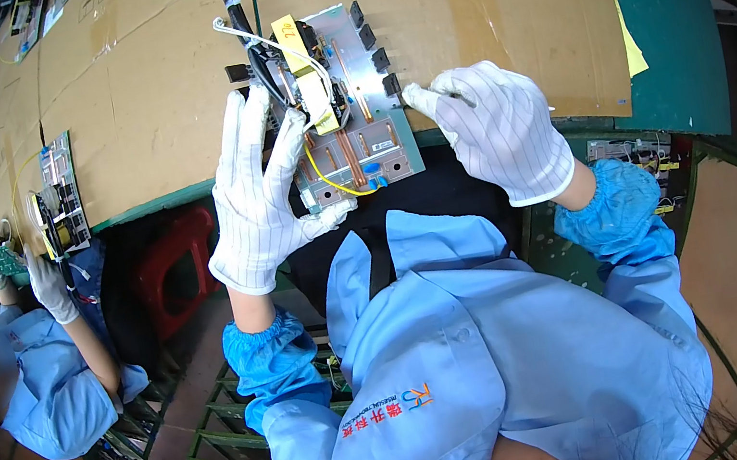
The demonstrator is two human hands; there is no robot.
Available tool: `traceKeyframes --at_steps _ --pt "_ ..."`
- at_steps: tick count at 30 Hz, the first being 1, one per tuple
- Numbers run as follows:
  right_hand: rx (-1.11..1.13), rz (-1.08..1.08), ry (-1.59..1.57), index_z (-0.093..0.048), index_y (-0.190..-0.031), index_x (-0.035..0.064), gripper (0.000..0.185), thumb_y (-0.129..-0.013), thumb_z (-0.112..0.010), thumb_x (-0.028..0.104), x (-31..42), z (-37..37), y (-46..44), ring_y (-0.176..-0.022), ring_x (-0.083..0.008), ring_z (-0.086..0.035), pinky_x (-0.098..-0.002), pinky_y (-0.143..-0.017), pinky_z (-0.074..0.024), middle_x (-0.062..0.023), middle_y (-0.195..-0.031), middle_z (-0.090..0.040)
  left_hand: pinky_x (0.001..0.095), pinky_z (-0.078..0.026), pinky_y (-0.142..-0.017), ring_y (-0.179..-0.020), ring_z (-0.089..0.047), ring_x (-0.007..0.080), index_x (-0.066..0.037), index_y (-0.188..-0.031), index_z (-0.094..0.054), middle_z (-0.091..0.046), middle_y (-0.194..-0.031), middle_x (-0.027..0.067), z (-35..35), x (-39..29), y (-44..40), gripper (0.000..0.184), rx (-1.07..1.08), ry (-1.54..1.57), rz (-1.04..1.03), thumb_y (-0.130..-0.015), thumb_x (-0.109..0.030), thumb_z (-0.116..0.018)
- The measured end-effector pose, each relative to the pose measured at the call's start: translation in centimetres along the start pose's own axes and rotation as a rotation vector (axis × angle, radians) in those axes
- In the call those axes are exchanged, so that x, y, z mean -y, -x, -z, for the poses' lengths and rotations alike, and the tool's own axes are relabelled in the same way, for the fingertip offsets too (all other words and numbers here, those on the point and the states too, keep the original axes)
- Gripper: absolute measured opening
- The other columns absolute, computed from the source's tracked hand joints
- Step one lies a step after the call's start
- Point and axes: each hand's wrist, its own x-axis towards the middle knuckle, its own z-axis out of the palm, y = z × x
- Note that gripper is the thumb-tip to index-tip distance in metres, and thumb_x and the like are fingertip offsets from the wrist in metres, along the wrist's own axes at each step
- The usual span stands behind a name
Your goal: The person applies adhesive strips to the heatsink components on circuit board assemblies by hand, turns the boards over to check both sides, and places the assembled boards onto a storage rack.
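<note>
A circuit board (387,157) with yellow-wrapped transformers (292,45), copper strips and black transistors (391,85) along its right edge lies at the front of the bench. My left hand (251,196), in a white striped glove, grips the board's left side, its thumb at the near edge and its fingers spread beside the wires. A thick black cable (239,18) and a white wire run over the board. My right hand (502,125), gloved too, has its fingers curled together, with the tips right beside the lowest transistor. Whatever they may pinch is hidden.
Cardboard (490,24) covers the green bench (683,41). At the left, a co-worker's gloved hand (52,288) is near another board (69,187). A red stool (180,271) stands below the bench edge; more boards (633,149) sit under it at right.
</note>
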Motion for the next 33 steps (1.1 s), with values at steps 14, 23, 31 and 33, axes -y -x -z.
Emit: traceKeyframes --at_steps 14,23,31,33 --pt "-0.030 -0.476 -0.350 -0.065 -0.114 0.0090 0.036 -0.085 -0.075 0.027 -0.4 1.9 -1.4 -0.078 -0.0279 -0.064 -0.0360 -0.065 -0.0519 -0.0097 -0.090 -0.063 0.0562 -0.044 -0.102 -0.127 -0.045 0.0486 -0.009 -0.129 -0.058 -0.044 -0.138 0.0223 -5.0 -7.0 2.0 0.067 -0.314 -0.278 0.016 -0.072 -0.032 -0.085" --pt "-0.112 -0.592 -0.559 -0.063 -0.120 0.0100 0.034 -0.088 -0.070 0.022 -0.5 1.3 -2.3 -0.089 -0.0300 -0.066 -0.0366 -0.080 -0.0531 -0.0112 -0.107 -0.064 0.0496 -0.049 -0.098 -0.121 -0.057 0.0448 -0.006 -0.122 -0.061 -0.061 -0.128 0.0186 -1.1 -5.6 2.3 0.055 -0.285 -0.104 0.075 -0.075 -0.024 -0.083" --pt "-0.017 -0.550 -0.636 -0.060 -0.132 0.0081 0.035 -0.098 -0.055 0.014 0.1 0.7 -4.1 -0.089 -0.0144 -0.062 -0.0292 -0.082 -0.0498 -0.0045 -0.096 -0.064 0.0475 -0.047 -0.101 -0.120 -0.059 0.0407 -0.003 -0.118 -0.064 -0.066 -0.121 0.0175 1.5 -5.0 1.4 0.050 -0.438 0.053 0.200 -0.087 -0.040 -0.074" --pt "-0.005 -0.551 -0.656 -0.060 -0.133 0.0077 0.036 -0.098 -0.055 0.015 0.0 0.3 -4.2 -0.093 -0.0154 -0.063 -0.0298 -0.085 -0.0500 -0.0064 -0.099 -0.066 0.0473 -0.047 -0.101 -0.119 -0.060 0.0407 -0.002 -0.115 -0.066 -0.067 -0.119 0.0177 1.7 -4.6 1.3 0.049 -0.473 0.083 0.197 -0.087 -0.041 -0.073"
